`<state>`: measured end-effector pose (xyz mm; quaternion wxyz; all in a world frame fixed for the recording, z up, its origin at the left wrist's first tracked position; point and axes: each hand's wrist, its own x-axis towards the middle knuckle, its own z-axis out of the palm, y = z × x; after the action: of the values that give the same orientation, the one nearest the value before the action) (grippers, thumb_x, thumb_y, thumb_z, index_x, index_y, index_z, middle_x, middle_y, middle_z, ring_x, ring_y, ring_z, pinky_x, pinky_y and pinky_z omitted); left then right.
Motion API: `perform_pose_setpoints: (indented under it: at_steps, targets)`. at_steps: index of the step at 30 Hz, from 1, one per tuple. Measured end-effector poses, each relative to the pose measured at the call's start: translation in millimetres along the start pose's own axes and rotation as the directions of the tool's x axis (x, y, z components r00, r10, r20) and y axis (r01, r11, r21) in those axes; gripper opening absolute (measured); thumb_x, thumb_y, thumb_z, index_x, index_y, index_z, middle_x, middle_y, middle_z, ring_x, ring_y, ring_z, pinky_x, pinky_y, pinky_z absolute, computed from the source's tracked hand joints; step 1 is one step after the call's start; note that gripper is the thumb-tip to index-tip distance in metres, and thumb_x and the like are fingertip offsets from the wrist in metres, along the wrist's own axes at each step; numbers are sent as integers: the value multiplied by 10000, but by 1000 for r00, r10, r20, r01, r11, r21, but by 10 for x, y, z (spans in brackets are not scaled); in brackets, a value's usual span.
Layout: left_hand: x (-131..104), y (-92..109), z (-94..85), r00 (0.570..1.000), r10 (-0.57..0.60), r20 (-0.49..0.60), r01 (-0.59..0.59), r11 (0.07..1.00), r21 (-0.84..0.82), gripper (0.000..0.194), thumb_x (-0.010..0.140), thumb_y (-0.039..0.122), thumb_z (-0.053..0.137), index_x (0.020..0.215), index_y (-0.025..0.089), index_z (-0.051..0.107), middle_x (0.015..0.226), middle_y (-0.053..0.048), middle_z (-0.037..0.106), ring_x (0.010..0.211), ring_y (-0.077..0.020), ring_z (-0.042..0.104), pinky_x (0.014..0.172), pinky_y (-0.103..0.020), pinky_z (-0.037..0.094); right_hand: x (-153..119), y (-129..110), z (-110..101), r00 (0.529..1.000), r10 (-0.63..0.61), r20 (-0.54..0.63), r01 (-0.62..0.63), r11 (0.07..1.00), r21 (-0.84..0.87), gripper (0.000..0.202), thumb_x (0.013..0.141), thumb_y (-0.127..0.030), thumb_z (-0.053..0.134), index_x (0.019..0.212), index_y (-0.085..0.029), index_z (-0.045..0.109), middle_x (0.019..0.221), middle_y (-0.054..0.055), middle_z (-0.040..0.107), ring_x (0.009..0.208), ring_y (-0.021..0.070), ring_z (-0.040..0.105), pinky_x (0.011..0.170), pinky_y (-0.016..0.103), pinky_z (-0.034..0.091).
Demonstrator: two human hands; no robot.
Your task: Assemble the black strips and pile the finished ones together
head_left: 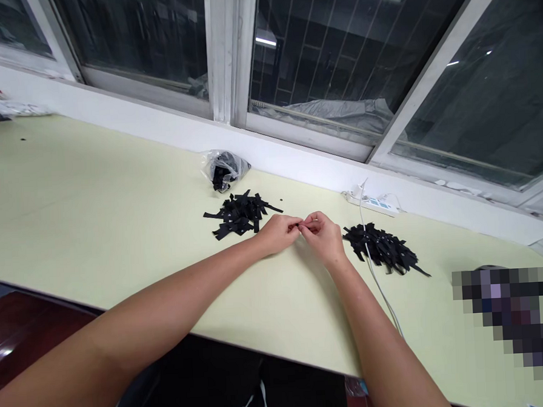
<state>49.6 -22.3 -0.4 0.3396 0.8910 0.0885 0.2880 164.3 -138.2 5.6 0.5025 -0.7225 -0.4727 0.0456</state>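
Note:
My left hand point(281, 232) and my right hand point(321, 234) meet fingertip to fingertip over the table. Both are closed in a pinch around a small black piece point(298, 225), of which only a dark sliver shows between the fingers. Just left of my left hand lies a loose pile of short black fabric strips point(241, 212), some with tiny light spots. A second pile of similar black strips point(383, 247) spreads to the right of my right hand.
Behind the left pile, a clear plastic bag point(233, 166) holds more black pieces. A white power strip point(374, 204) sits by the wall, its white cable point(378, 283) crossing the right pile and running to the front edge. The pale table point(116, 193) stands against windows. A pixelated area covers the right side.

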Motion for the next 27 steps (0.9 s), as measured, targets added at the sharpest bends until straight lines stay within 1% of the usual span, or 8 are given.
perform_pose_setpoints:
  at_steps: [6, 11, 14, 16, 18, 21, 25, 27]
  targets:
    - [10, -10, 3, 1000, -17, -15, 17, 1000, 0, 236, 771, 157, 485, 752, 133, 719, 605, 12, 588, 604, -125, 490, 572, -243, 318, 6, 8, 27, 999, -18, 36, 18, 1000, -6, 94, 762, -289, 613, 836, -233, 593, 783, 0, 747, 690, 172, 683, 684, 275, 485]
    - [42, -18, -6, 998, -47, -35, 46, 998, -34, 290, 761, 108, 449, 737, 132, 737, 637, -1, 642, 617, -129, 526, 587, -239, 347, -2, -8, 77, 1000, -5, 11, 4, 1000, 19, 94, 749, -282, 626, 824, -234, 596, 740, -14, 735, 662, 169, 675, 667, 273, 491]
    - [50, -7, -23, 997, -67, -46, 65, 997, -52, 331, 775, 86, 429, 777, 136, 756, 666, -11, 674, 643, -132, 554, 613, -234, 376, -6, -28, 92, 1000, 9, -6, -9, 1000, 20, 86, 760, -298, 625, 818, -239, 601, 747, -12, 735, 669, 173, 681, 670, 281, 500]
    - [45, -4, -25, 997, -60, -42, 58, 997, -41, 331, 793, 94, 436, 827, 143, 762, 709, -16, 694, 661, -135, 563, 623, -233, 389, 0, -16, 90, 1000, 21, -21, -21, 1000, 22, 96, 759, -311, 632, 816, -239, 604, 767, -4, 737, 680, 177, 684, 679, 289, 508]
    - [35, -14, -17, 999, -32, -16, 32, 999, -24, 318, 811, 111, 448, 862, 149, 760, 749, -20, 708, 677, -139, 572, 635, -235, 400, 15, 26, 84, 999, 46, -17, -45, 998, 53, 121, 752, -327, 645, 819, -237, 601, 782, 6, 736, 697, 184, 689, 685, 297, 519]
    - [28, -53, -1, 1000, 11, 29, -11, 1000, -8, 312, 835, 128, 452, 901, 155, 755, 813, -29, 726, 713, -146, 596, 672, -242, 417, 43, 117, 77, 994, 101, 36, -105, 985, 136, 176, 738, -356, 666, 837, -229, 595, 791, 26, 728, 717, 196, 693, 698, 318, 542]
    - [38, -92, 6, 998, 23, 56, -23, 1000, 16, 301, 868, 152, 457, 935, 164, 750, 870, -36, 739, 761, -153, 622, 700, -245, 426, 67, 201, 80, 982, 158, 103, -180, 948, 264, 258, 704, -379, 712, 860, -213, 592, 800, 43, 714, 749, 201, 694, 731, 338, 568]
    - [44, -97, 3, 998, 23, 55, -24, 999, 28, 287, 878, 169, 470, 945, 166, 749, 893, -40, 743, 778, -155, 630, 712, -246, 432, 77, 218, 80, 975, 191, 111, -216, 926, 308, 280, 688, -382, 726, 854, -207, 583, 782, 37, 698, 716, 191, 685, 720, 338, 575]
